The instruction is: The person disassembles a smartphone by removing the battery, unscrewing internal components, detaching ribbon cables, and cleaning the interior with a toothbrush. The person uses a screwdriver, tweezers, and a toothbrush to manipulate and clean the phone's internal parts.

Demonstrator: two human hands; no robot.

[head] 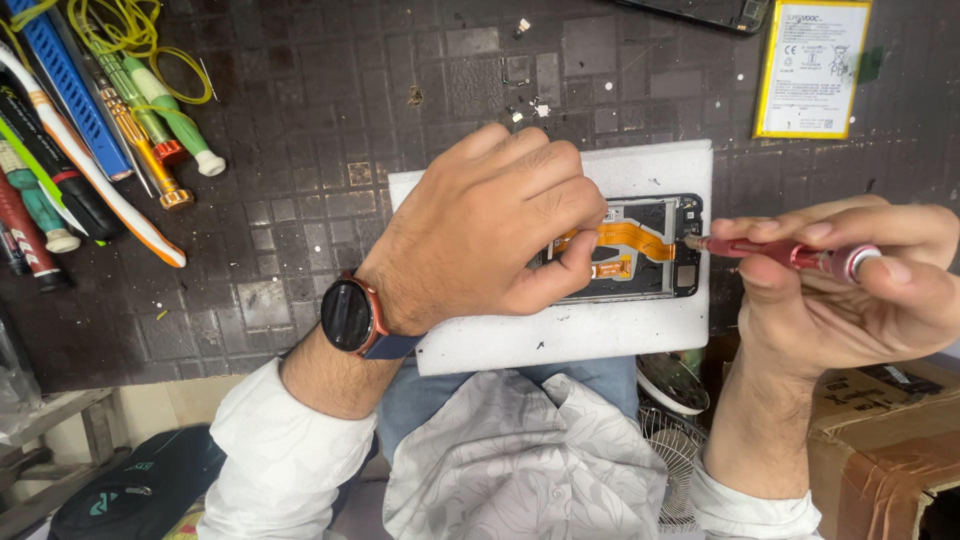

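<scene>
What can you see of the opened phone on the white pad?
The opened phone lies flat, back cover off, on a white foam pad on the dark mat. Its frame is black, with an orange flex cable crossing the exposed inside. The left hand covers its left part, fingers pressing on it. The tip of a red screwdriver, held in the right hand, meets its right edge. The rest is hidden.

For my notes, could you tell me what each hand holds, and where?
Right hand grips the red screwdriver by its handle; left hand steadies the opened phone.
</scene>
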